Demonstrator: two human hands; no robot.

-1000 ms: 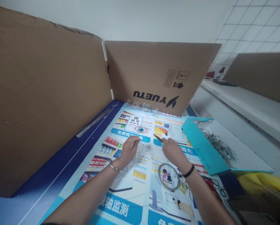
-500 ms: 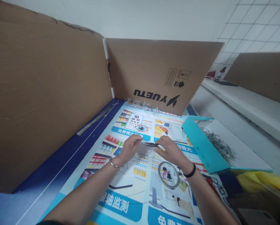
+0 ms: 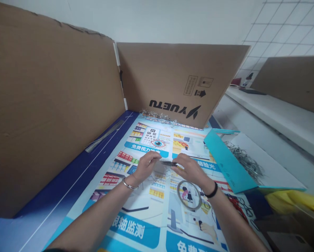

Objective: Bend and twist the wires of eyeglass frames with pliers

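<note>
My left hand (image 3: 145, 167) is closed in a pinch on a thin wire eyeglass frame (image 3: 161, 174) that hangs just above the printed poster (image 3: 146, 217) on the table. My right hand (image 3: 189, 169) grips a small dark tool (image 3: 168, 163), its tip pointing left and meeting the frame near my left fingertips. A silver bangle sits on my left wrist and a black band on my right. A round lens or ring (image 3: 189, 194) lies on the poster just below my right wrist.
Cardboard walls stand at the left (image 3: 49, 115) and back (image 3: 172, 80). A teal tray (image 3: 233, 168) with several metal frames (image 3: 245, 161) lies to the right. More small metal parts (image 3: 157, 117) line the back wall. A white shelf runs along the right.
My right hand has turned the tool from pointing up and away to pointing left at the frame, and both hands have drawn closer together.
</note>
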